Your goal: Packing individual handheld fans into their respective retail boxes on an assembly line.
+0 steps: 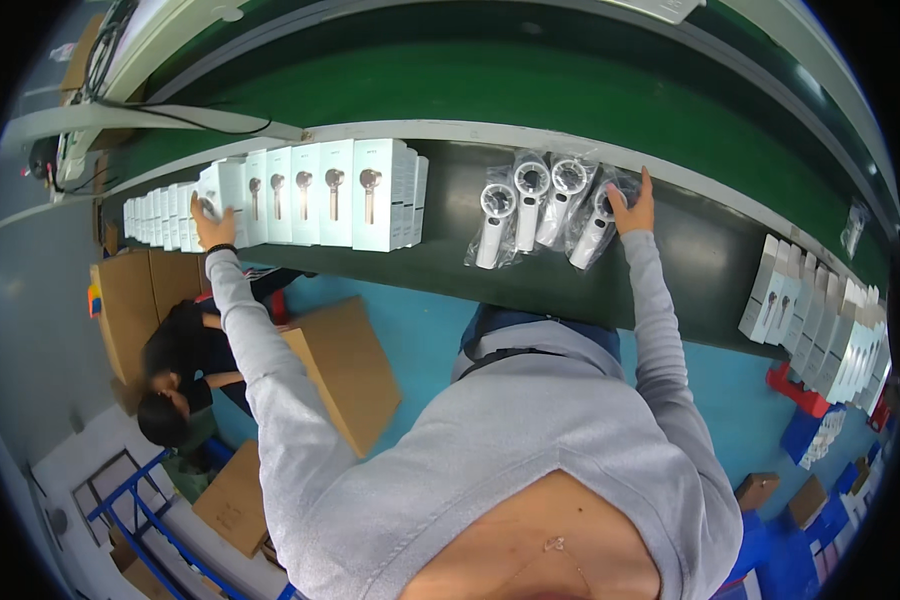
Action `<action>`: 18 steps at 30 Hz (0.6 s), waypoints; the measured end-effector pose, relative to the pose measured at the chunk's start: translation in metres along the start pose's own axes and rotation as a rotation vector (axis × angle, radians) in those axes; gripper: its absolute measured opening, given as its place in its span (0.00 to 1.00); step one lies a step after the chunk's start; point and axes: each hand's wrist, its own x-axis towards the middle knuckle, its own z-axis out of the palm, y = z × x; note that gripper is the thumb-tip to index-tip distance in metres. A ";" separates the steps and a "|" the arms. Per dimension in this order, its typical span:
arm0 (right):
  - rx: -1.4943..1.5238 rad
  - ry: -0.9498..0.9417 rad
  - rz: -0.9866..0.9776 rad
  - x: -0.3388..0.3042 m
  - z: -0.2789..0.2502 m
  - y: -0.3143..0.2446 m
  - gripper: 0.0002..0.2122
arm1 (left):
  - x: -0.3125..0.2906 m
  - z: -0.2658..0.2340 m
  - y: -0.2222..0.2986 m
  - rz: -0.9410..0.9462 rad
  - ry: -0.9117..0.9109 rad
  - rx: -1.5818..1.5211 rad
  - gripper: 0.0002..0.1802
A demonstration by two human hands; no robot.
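My left hand (212,228) is closed on the lower part of a white box (222,185), which stands slightly askew in a long row of similar boxes (375,195). These have a picture of a handheld magnifier on the front. Several white magnifiers with round lenses, each in a clear plastic bag, lie side by side on the dark bench, among them a bagged magnifier (496,222) at the left end. My right hand (634,208) is at the rightmost bagged magnifier (592,235), thumb against its ring, index finger stretched out and apart from the thumb.
A pale ledge (470,132) runs along the far side of the dark bench (690,270). More white boxes (815,315) stand at the bench's right end. On the floor to the left, a person (185,350) bends among cardboard boxes (345,370). A black cable (190,122) hangs at the upper left.
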 end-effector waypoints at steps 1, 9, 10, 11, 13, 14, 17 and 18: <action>0.104 -0.003 -0.008 0.006 0.010 0.009 0.39 | 0.007 0.004 -0.016 0.048 0.004 -0.106 0.44; -0.115 -0.036 0.135 0.022 0.014 0.011 0.26 | -0.052 -0.001 0.114 0.359 0.162 0.103 0.40; -0.136 0.019 0.077 0.024 0.018 0.011 0.26 | -0.064 -0.001 0.133 0.507 0.123 -0.081 0.38; -0.170 -0.002 0.137 0.025 0.017 0.003 0.27 | -0.091 0.003 0.168 0.513 0.075 -0.153 0.36; -0.193 -0.169 0.258 0.030 0.012 -0.008 0.27 | -0.132 0.017 0.217 0.531 -0.039 -0.277 0.34; -0.171 -0.322 0.303 0.036 0.012 -0.011 0.26 | -0.152 0.029 0.229 0.515 -0.111 -0.377 0.34; -0.251 -0.581 0.237 0.052 0.029 0.019 0.20 | -0.213 0.052 0.304 0.511 -0.408 -0.548 0.36; -0.247 -0.623 0.227 0.048 0.026 0.025 0.18 | -0.231 0.061 0.335 0.530 -0.482 -0.652 0.34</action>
